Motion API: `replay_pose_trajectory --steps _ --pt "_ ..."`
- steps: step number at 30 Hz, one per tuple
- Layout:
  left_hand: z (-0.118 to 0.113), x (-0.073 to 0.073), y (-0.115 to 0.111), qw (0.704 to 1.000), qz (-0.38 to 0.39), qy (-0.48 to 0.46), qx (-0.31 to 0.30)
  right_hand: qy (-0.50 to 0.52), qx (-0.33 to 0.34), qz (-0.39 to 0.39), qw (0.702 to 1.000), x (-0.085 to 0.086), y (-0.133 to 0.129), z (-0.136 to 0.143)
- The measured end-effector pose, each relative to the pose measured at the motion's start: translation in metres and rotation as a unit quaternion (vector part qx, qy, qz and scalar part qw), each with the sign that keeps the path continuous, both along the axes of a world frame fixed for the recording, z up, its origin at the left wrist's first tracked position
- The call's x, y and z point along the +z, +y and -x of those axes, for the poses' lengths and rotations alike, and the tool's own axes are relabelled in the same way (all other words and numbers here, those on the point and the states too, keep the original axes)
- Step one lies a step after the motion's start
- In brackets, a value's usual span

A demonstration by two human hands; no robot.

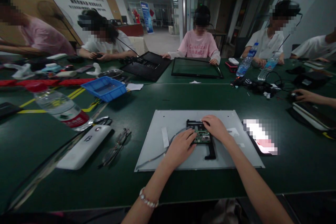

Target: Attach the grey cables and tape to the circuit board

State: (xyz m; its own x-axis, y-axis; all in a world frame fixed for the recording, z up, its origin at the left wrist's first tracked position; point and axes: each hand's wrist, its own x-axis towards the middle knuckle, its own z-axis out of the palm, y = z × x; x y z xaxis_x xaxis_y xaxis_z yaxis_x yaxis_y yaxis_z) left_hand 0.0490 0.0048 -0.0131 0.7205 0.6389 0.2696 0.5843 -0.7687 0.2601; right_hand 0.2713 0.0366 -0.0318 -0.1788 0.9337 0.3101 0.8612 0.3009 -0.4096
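A black frame (211, 151) with a green circuit board (201, 136) lies on a pale flat panel (154, 129). My left hand (183, 145) rests at the left side of the board, its fingers spread over the board's edge. At the frame's upper right, my right hand (215, 126) touches the black edge with its fingers bent; whether they pinch something small is hidden. A grey cable (152, 159) runs from under my left hand across the panel. A white strip (165, 137) lies left of the board.
Left of the panel are glasses (115, 148), a white power bank (85, 147) and a tilted water bottle (63, 108). A phone (259, 136) lies to the right. Beyond sit a blue tray (106, 89), a black screen frame (196, 74) and several people.
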Motion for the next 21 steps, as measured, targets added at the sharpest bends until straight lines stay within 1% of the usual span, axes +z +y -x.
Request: replay_pose_trajectory --steps 11,21 --pt "0.0004 0.0021 -0.0018 1.0 -0.002 -0.001 0.002 0.007 -0.002 -0.008 1.0 0.0002 -0.0017 0.0006" --pt "-0.0005 0.0027 -0.0021 1.0 0.0 0.002 0.005 -0.029 0.003 -0.005 1.0 0.0026 -0.001 0.0011"
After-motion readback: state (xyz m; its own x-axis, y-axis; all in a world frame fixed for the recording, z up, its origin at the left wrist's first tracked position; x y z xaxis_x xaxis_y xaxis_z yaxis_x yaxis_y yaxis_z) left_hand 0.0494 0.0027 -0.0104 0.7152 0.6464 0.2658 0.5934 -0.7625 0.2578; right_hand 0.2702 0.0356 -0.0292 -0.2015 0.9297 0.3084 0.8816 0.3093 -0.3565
